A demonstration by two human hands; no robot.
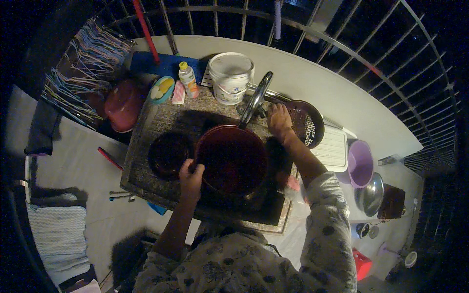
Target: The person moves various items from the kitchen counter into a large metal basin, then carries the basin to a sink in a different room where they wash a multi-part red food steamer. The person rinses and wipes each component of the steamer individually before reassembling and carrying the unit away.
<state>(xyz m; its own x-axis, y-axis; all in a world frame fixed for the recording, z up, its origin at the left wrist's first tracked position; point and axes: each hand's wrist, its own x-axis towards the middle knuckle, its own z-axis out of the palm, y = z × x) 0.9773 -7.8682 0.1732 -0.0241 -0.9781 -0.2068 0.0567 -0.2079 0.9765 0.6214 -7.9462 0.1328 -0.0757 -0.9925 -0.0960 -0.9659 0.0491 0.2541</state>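
Observation:
A large dark red basin (231, 161) stands on the stone sink counter (135, 124), below the spout of a chrome faucet (256, 99). Its left rim is pinched between the thumb and fingers of my left hand (191, 179). My right hand (280, 121) is beside the faucet base, fingers curled, at the left edge of a brown perforated colander (306, 122). What its fingertips touch is hidden. Left of the basin is a dark round bowl (169, 155), its inside too dark to make out.
Behind stand a lidded white bucket (231, 77), a yellow-capped bottle (188, 80), a pink-and-white sponge (178, 92) and a teal soap dish (162, 89). Rightward are a white ridged board (331, 148) and a purple bucket (360, 163). Hangers (88, 66) and a red bucket (124, 106) lie left.

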